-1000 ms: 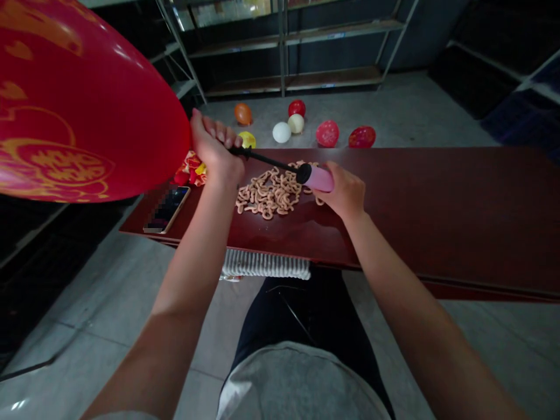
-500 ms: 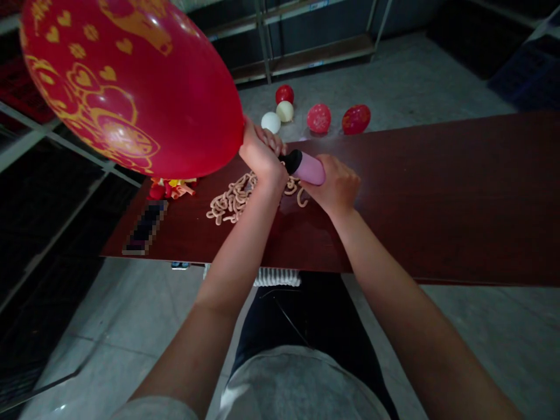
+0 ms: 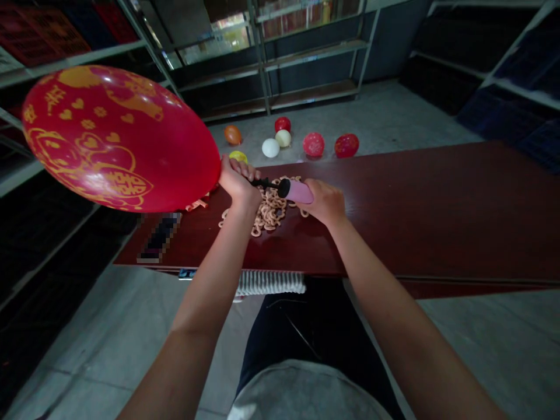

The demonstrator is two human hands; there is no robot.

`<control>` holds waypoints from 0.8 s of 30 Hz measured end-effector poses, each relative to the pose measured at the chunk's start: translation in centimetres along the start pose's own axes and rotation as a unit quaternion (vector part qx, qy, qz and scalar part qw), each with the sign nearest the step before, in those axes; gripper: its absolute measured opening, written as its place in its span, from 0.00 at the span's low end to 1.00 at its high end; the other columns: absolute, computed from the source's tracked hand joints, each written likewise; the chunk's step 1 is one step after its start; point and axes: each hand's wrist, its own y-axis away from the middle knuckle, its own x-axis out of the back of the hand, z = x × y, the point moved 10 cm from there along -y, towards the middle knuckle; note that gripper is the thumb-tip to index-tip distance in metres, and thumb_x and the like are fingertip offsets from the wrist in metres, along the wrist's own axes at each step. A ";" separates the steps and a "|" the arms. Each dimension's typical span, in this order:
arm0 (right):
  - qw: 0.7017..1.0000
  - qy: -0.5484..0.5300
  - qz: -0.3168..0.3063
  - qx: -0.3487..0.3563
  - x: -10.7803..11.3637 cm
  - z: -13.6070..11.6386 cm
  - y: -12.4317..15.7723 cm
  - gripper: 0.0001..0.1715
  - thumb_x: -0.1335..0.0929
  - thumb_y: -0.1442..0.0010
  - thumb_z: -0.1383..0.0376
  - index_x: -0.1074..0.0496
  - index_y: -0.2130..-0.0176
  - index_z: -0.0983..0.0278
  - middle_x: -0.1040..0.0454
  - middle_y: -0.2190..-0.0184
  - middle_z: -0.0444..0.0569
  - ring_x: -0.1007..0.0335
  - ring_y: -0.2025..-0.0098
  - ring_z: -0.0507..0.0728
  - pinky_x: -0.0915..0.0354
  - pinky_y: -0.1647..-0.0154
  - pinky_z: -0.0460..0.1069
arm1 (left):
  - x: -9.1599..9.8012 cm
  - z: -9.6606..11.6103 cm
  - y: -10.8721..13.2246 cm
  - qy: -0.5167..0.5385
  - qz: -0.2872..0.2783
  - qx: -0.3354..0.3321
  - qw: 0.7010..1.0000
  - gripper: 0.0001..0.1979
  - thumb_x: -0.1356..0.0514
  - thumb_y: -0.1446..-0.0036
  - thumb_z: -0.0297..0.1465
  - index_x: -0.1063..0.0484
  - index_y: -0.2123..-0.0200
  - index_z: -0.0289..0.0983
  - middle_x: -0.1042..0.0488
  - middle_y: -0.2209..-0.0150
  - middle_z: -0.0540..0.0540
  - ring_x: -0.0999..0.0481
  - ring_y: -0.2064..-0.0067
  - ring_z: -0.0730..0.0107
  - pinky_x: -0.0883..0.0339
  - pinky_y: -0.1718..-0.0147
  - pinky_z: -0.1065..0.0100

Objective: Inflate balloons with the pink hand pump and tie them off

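Observation:
A large inflated red balloon [image 3: 175, 146] with yellow hearts and printed figures stretches out to the left. My left hand [image 3: 238, 178] is closed around its neck, where the black front end of a balloon pump meets it; the nozzle itself is hidden by the fingers. My right hand [image 3: 326, 201] grips the pink body of the balloon pump [image 3: 300, 191]. A stretch of black rod [image 3: 265, 183] shows between the two hands. Beneath them, a heap of beige ring-like or curled pieces [image 3: 269, 213] lies on the dark red table [image 3: 415, 216].
A pixelated phone-like object [image 3: 160, 238] lies at the table's left end, near some uninflated balloons [image 3: 198, 204]. Beyond the table, several inflated balloons rest on the floor, among them a white one [image 3: 270, 147]. Metal shelving [image 3: 312, 93] stands behind and on both sides.
My hands have moved apart, and more of the pump's black rod shows between them. The view has tilted upward, bringing more shelving and floor balloons into sight.

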 end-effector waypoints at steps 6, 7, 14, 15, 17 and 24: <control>0.999 0.017 -0.013 0.027 0.0 -0.9 0.2 0.22 0.27 0.45 0.53 0.26 0.55 0.63 0.21 0.63 0.51 0.26 0.63 0.59 0.40 0.64 0.50 | 3.0 4.8 -1.2 0.020 0.002 -0.016 1.000 0.25 0.47 0.33 0.36 0.54 0.80 0.39 0.55 0.85 0.57 0.53 0.86 0.79 0.53 0.84 0.72; 0.999 0.021 -0.013 0.029 0.1 -1.0 0.2 0.21 0.27 0.45 0.54 0.26 0.56 0.63 0.21 0.63 0.50 0.26 0.64 0.59 0.40 0.65 0.50 | 3.5 5.7 -1.3 0.027 0.003 -0.020 0.999 0.25 0.47 0.33 0.36 0.54 0.80 0.39 0.55 0.85 0.57 0.53 0.87 0.78 0.53 0.84 0.72; 0.998 0.021 -0.001 0.064 0.2 -2.0 0.4 0.16 0.29 0.43 0.54 0.27 0.60 0.63 0.21 0.66 0.50 0.26 0.66 0.57 0.39 0.66 0.49 | 3.9 9.3 -0.7 0.048 0.005 -0.009 0.999 0.24 0.50 0.31 0.34 0.55 0.80 0.38 0.55 0.86 0.57 0.53 0.87 0.80 0.53 0.85 0.72; 0.998 0.020 0.001 0.064 0.2 -1.9 0.4 0.16 0.29 0.43 0.54 0.27 0.60 0.63 0.21 0.66 0.50 0.25 0.66 0.57 0.39 0.66 0.49 | 3.5 9.3 -0.5 0.052 0.002 -0.011 0.999 0.25 0.51 0.31 0.33 0.55 0.80 0.38 0.55 0.86 0.57 0.53 0.87 0.80 0.54 0.85 0.72; 0.998 0.020 0.009 0.061 0.3 -1.5 0.5 0.17 0.29 0.45 0.55 0.27 0.59 0.63 0.21 0.66 0.50 0.25 0.66 0.58 0.39 0.66 0.49 | 2.5 9.2 -0.1 0.064 -0.010 -0.022 0.998 0.25 0.51 0.30 0.34 0.54 0.81 0.38 0.55 0.87 0.57 0.54 0.87 0.80 0.55 0.85 0.72; 0.999 0.001 0.051 0.012 1.1 0.5 0.7 0.19 0.28 0.47 0.54 0.27 0.59 0.63 0.21 0.68 0.50 0.26 0.67 0.59 0.41 0.68 0.50 | -1.7 6.6 0.6 0.066 -0.056 -0.057 0.995 0.29 0.46 0.31 0.40 0.52 0.83 0.38 0.54 0.87 0.57 0.54 0.87 0.80 0.56 0.86 0.72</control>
